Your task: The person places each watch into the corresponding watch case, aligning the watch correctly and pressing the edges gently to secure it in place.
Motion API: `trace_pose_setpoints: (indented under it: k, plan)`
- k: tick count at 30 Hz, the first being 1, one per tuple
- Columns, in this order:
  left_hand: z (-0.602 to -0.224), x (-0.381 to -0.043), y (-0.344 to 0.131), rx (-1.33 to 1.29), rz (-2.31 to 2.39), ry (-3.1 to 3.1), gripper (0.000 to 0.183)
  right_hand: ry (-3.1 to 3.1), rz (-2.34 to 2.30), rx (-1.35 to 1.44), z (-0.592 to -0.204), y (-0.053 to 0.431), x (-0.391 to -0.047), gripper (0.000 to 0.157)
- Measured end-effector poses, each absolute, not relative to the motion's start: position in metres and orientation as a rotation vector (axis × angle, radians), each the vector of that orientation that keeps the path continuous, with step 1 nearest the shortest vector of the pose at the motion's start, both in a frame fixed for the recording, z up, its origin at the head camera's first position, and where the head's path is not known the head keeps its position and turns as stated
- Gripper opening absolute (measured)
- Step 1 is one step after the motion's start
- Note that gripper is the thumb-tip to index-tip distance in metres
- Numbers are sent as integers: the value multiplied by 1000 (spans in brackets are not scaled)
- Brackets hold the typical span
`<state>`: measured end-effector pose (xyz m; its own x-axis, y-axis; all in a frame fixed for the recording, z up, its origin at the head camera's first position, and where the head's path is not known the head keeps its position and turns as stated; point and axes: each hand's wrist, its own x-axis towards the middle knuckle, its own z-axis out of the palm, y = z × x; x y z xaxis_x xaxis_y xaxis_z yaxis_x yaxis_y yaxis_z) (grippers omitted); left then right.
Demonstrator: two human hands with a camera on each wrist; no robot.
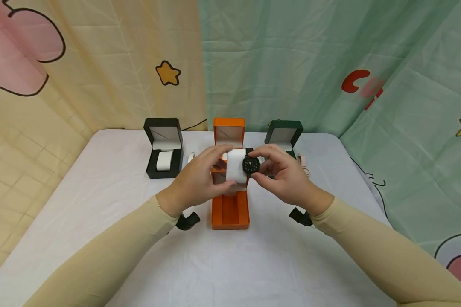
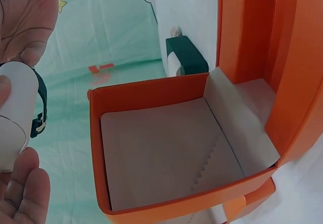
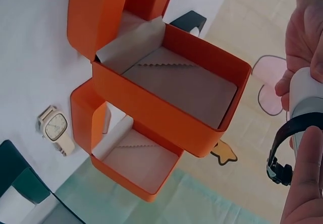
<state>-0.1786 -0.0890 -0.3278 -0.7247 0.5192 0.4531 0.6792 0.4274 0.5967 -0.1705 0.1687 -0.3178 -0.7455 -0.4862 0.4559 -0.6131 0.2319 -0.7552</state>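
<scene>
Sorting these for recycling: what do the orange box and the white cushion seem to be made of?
The orange box looks like rigid card with a matte, smooth covering and a pale fabric-like lining: sharp folded edges. The white cushion looks soft, maybe leatherette over padding; its surface is smooth and rounded.

Bright, even, soft light with faint shadows; the wrist views blur close up and bend at the edges

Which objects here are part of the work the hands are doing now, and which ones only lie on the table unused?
In use:
left hand holding the white cushion
right hand holding the black watch
orange box, open

Lying about:
black box
green box
beige watch
</scene>
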Motion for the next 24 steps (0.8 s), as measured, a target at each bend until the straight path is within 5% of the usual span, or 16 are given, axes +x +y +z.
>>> trace_pose_setpoints:
  k: [9,17,24]
  plan:
    - [-328,-179,-90,-1043,-1160,-2465,78,-2397,1583,1009,-319,169,-170,47]
    - [-328,-179,-89,-1031,-1152,-2485,77,-2479,1545,964,-317,168,-170,74]
    - [-328,-177,-89,-1008,-1161,-2495,78,-2541,1564,916,-317,167,-172,74]
